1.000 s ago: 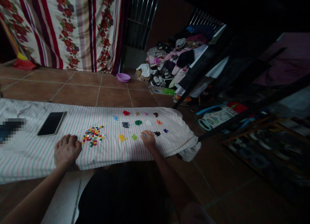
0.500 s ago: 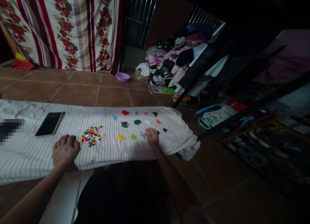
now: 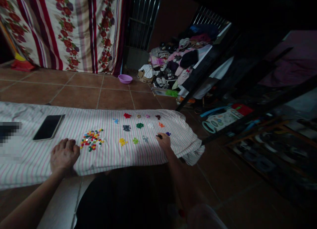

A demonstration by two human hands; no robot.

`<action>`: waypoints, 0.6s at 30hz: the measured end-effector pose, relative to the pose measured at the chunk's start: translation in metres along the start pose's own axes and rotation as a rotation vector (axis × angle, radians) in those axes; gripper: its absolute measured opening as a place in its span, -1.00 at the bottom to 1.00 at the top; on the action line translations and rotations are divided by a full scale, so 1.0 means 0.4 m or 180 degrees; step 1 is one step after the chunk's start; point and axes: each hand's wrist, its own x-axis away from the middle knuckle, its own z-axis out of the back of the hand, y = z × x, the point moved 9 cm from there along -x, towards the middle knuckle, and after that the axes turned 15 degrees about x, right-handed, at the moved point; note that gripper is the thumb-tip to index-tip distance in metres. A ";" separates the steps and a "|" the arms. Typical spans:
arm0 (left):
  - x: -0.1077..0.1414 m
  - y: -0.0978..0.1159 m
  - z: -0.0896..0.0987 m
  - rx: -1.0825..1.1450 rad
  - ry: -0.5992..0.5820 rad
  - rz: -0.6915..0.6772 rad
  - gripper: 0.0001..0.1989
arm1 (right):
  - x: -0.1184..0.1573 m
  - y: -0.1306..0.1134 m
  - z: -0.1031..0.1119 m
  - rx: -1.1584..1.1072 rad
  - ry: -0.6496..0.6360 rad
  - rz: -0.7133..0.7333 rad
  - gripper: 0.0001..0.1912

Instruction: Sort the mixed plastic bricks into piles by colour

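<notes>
My left hand rests on the striped cloth, fingers loosely curled, just left of a mixed heap of small coloured pieces. My right hand is at a small black pile, its fingers pinched together; whether they hold a piece is too small to tell. Left of it are grey, lime and yellow piles. A dark blue pile lies just to its right. Farther back sit red, dark green, dark grey and orange piles.
A phone lies on the cloth at the left. Beyond, on the tiled floor, are a purple basin and heaped clothes. A dark slanting bar and a shoe rack stand at the right.
My right hand has moved right, from beside the grey pile to the black one, uncovering the grey pieces. My left hand stays in place on the cloth; the view has shifted slightly.
</notes>
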 end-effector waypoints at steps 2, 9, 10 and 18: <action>-0.001 -0.006 -0.005 0.0003 -0.0046 0.0058 -0.66 | 0.005 -0.023 0.004 -0.0030 0.0018 0.0100 -0.79; 0.002 -0.004 -0.001 0.0003 -0.0001 0.0023 -0.70 | 0.045 -0.100 0.003 -0.0319 -0.0085 0.0498 -0.81; 0.003 -0.003 0.000 -0.0008 0.0000 0.0017 -0.69 | 0.051 -0.105 0.001 -0.0318 -0.0086 0.0520 -0.80; 0.002 0.001 0.001 -0.0018 -0.0097 0.0064 -0.65 | 0.067 -0.102 -0.003 -0.0180 0.0120 0.0470 -0.75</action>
